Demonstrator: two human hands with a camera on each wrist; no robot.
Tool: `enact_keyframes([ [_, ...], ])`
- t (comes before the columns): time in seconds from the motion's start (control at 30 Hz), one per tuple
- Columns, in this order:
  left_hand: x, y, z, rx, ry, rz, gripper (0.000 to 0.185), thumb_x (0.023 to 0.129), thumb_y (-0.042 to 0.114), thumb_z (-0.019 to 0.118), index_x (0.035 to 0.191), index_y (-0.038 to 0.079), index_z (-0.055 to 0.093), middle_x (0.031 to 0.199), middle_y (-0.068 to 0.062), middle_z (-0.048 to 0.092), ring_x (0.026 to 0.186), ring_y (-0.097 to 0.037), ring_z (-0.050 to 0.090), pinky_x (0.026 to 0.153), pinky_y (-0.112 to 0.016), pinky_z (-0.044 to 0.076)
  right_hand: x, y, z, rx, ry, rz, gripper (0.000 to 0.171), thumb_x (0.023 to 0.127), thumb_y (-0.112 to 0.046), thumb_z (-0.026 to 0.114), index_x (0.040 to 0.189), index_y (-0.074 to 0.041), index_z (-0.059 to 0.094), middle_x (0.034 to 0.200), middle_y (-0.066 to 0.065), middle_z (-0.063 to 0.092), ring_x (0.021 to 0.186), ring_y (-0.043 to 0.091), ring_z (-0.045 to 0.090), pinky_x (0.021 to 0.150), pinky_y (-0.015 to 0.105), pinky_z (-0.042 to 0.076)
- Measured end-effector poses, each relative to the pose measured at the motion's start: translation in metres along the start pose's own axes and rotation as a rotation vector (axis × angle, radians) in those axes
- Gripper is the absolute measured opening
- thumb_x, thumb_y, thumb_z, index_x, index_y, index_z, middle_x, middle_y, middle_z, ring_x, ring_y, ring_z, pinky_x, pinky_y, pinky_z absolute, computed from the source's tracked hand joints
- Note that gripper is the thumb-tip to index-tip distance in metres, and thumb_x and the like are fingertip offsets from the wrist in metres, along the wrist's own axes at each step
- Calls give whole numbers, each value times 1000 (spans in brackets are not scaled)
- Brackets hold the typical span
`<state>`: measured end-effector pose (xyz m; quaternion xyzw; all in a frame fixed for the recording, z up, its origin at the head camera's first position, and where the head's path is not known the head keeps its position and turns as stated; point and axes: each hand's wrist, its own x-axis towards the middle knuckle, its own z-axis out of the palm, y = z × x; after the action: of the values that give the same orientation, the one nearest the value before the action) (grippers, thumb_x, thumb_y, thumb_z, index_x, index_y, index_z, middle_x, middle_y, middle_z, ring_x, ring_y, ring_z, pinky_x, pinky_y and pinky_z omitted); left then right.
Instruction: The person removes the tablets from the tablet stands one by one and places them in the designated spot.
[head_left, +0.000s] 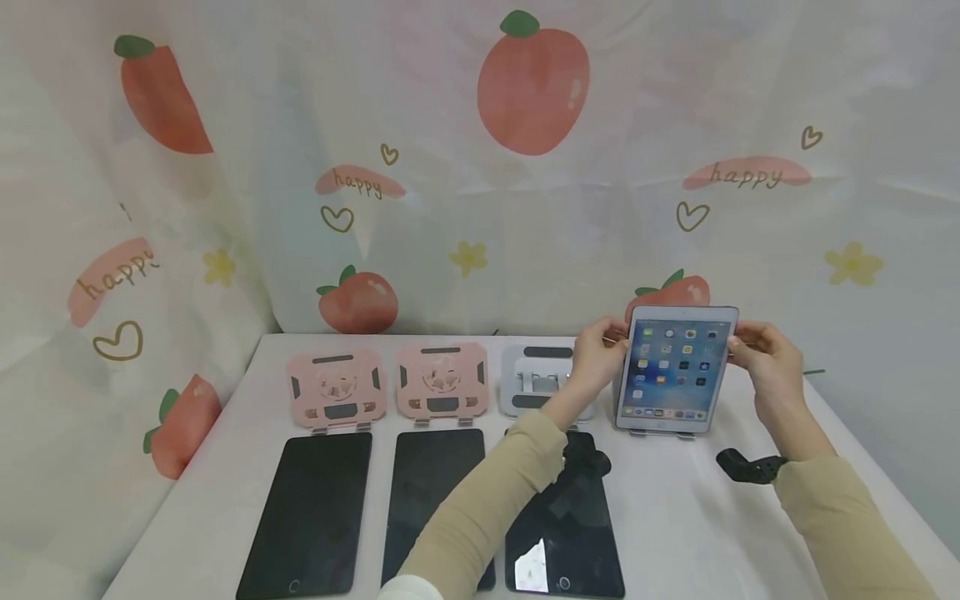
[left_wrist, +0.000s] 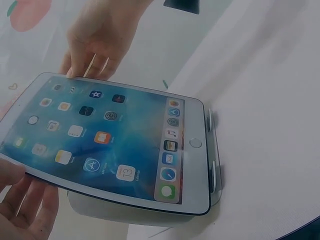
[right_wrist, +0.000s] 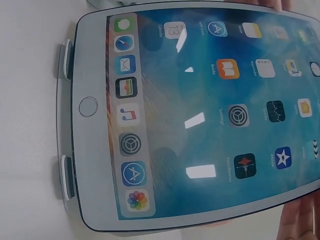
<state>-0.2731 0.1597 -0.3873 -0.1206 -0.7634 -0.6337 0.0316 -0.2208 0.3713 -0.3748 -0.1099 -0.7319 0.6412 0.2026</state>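
Note:
A white-framed tablet point(head_left: 671, 367) with its home screen of app icons lit stands tilted back at the right of the table. Its bottom edge sits in two small hooks point(left_wrist: 213, 175) of a pale stand point(left_wrist: 125, 212), mostly hidden behind it. My left hand point(head_left: 598, 360) holds the tablet's left edge, thumb near the front and fingers behind. At the opposite edge, my right hand point(head_left: 776, 371) pinches it with the thumb and the fingers at the back. The right wrist view shows the home button end resting against the hooks.
Left of the lit tablet stand two pink stands point(head_left: 372, 367) and a white stand point(head_left: 517, 358), folded back. Three dark tablets lie before them, the rightmost tablet point(head_left: 573, 537) partly under my left sleeve point(head_left: 480, 500). A fruit-print curtain point(head_left: 562, 225) hangs behind the white table point(head_left: 675, 517).

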Motion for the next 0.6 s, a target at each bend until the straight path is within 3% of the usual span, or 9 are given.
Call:
enact_keyframes([
  [0.3,-9,5,-2,28,-6,58,15,87,3,65,99,10,68,92,-4,69,73,1,53,65,-12,44,-13,-6,-6,111,-12,-42,16,94,-7,57,101,-21,61,90,-16,62,79,-1,57,69,3,47],
  [0.6,-29,6,-4,14,-15,44,14,88,5,65,101,11,68,93,-1,69,76,2,53,66,-12,45,-30,-8,-14,154,-70,-86,17,93,-4,58,103,-17,62,89,-15,65,76,-2,60,70,4,47],
])
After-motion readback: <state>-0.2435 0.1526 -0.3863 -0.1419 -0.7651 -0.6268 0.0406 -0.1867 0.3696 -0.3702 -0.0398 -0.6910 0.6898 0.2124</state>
